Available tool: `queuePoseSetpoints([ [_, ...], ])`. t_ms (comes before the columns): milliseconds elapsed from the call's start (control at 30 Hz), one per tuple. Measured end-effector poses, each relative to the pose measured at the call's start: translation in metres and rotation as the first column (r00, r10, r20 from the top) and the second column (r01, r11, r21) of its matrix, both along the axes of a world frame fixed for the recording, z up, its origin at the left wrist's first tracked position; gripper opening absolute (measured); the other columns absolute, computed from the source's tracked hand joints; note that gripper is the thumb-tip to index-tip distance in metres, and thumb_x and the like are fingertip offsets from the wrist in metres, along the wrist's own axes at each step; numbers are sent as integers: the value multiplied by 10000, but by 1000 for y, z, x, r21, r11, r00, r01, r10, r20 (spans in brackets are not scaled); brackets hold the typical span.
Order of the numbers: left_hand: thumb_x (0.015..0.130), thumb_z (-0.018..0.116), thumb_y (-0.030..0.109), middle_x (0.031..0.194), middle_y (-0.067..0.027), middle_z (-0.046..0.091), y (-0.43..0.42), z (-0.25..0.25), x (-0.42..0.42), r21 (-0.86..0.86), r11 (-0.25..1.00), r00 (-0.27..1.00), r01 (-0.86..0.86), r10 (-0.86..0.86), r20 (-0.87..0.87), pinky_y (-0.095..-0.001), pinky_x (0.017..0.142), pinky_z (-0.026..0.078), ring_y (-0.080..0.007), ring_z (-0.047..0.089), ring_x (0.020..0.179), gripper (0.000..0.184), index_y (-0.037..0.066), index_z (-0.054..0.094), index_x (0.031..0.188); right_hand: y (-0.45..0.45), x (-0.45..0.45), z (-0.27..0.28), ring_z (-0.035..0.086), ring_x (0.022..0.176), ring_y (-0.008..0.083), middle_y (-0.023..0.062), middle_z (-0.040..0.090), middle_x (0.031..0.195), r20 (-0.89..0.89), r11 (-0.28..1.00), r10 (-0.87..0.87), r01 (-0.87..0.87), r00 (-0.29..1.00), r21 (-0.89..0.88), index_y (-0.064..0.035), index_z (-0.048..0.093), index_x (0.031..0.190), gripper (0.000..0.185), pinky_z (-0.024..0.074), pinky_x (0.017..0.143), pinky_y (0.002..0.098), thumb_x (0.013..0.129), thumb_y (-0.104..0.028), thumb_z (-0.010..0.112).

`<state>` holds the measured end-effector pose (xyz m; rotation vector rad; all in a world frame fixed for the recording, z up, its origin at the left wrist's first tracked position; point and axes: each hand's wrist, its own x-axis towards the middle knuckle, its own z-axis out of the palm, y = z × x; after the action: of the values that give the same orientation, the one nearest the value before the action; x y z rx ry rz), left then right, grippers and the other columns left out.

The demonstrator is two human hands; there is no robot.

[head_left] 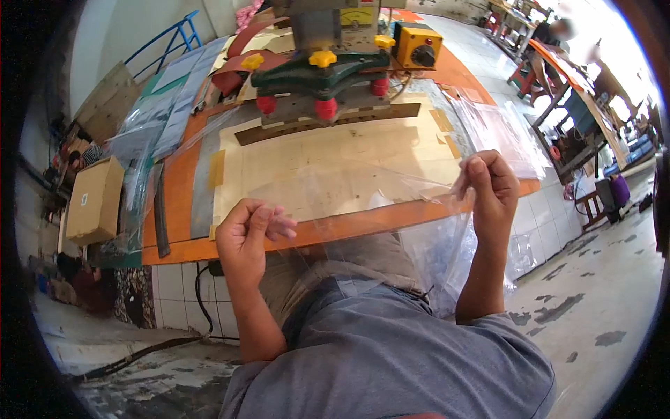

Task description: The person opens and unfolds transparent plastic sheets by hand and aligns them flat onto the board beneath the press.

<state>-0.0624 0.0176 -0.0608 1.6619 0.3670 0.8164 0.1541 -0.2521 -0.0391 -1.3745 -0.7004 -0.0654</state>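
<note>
A clear plastic sheet [363, 183] stretches between my two hands, above the front of the work board. My left hand [252, 229] pinches its left side with thumb against fingers. Higher up on the right, my right hand [490, 183] grips the other side, and loose film hangs down below it. Under the sheet lies a pale board [279, 164] taped to the orange table [188, 202]. A press head [324, 73] with yellow knobs and red feet stands over the board's far part, with a dark metal bar [328, 124] below it.
A yellow control box [417, 46] with a black dial sits beside the press. Clear plastic sheets [506, 136] lie at the table's right, and stacked sheets [164, 105] at its left. A cardboard box [95, 201] stands far left. A person [548, 52] sits at the back right.
</note>
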Motion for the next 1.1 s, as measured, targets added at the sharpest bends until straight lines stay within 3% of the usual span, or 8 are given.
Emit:
queuePoseSetpoints([
  [300, 1080, 609, 242, 730, -104, 729, 9, -16, -12, 27, 1000, 999, -10, 11, -42, -263, 569, 479, -148, 689, 630, 290, 17, 626, 899, 9, -2, -6, 598, 669, 103, 49, 641, 796, 51, 1000, 21, -20, 998, -9, 8, 623, 947, 278, 492, 630, 251, 1088, -231, 599],
  [367, 1076, 616, 234, 715, -96, 717, 8, -16, -10, 13, 999, 999, -36, 36, -12, -264, 568, 478, -147, 679, 616, 280, 17, 628, 900, 11, 2, -10, 619, 668, 114, 48, 625, 788, 258, 992, -85, 107, 962, -73, 5, 601, 949, 296, 499, 648, 259, 1102, -246, 569],
  [500, 1061, 643, 210, 687, -79, 679, 6, -17, -6, 22, 992, 991, -124, 123, 42, -266, 547, 477, -144, 650, 574, 260, 15, 629, 889, 15, -2, -9, 627, 597, 129, 46, 571, 756, 273, 969, -121, 174, 955, -178, -3, 554, 966, 291, 503, 605, 277, 1124, -243, 512],
  [633, 1049, 663, 221, 655, -61, 650, 3, -17, 6, -17, 992, 985, -126, 127, 116, -253, 480, 469, -120, 610, 520, 277, 13, 626, 871, 14, 6, -5, 560, 512, 94, 31, 518, 690, 182, 961, -77, 122, 980, -247, -19, 526, 959, 279, 456, 485, 264, 1130, -236, 488],
  [800, 1050, 659, 238, 621, -33, 610, 24, -4, 20, 23, 995, 994, -98, 97, 52, -231, 400, 403, -85, 544, 462, 271, 32, 629, 878, 18, 31, 1, 517, 511, 74, 1, 507, 686, 35, 912, -43, 53, 998, -407, -28, 531, 955, 300, 438, 484, 256, 1118, -280, 521],
  [867, 1050, 660, 249, 609, -21, 592, 25, 9, 22, 7, 993, 993, -116, 116, -7, -223, 376, 374, -73, 520, 444, 272, 41, 630, 877, 16, 37, 14, 479, 552, 57, -27, 501, 709, -130, 901, -27, -32, 991, -433, -53, 553, 958, 291, 388, 488, 239, 1109, -301, 538],
  [933, 1048, 661, 274, 575, 6, 545, 28, 30, 23, 15, 995, 995, -101, 102, -20, -219, 364, 344, -62, 478, 426, 281, 54, 630, 875, 9, 35, 33, 429, 609, 40, -45, 500, 765, -10, 872, -49, 38, 999, -488, -85, 587, 960, 305, 325, 515, 218, 1102, -351, 542],
  [1100, 1046, 662, 267, 592, -6, 575, 34, 59, 26, 29, 998, 998, -63, 64, -21, -210, 386, 327, -61, 481, 430, 276, 44, 641, 884, 1, 50, 61, 504, 722, 46, -24, 555, 831, 26, 891, 38, -22, 999, -454, -49, 628, 979, 333, 401, 627, 200, 1092, -355, 559],
])
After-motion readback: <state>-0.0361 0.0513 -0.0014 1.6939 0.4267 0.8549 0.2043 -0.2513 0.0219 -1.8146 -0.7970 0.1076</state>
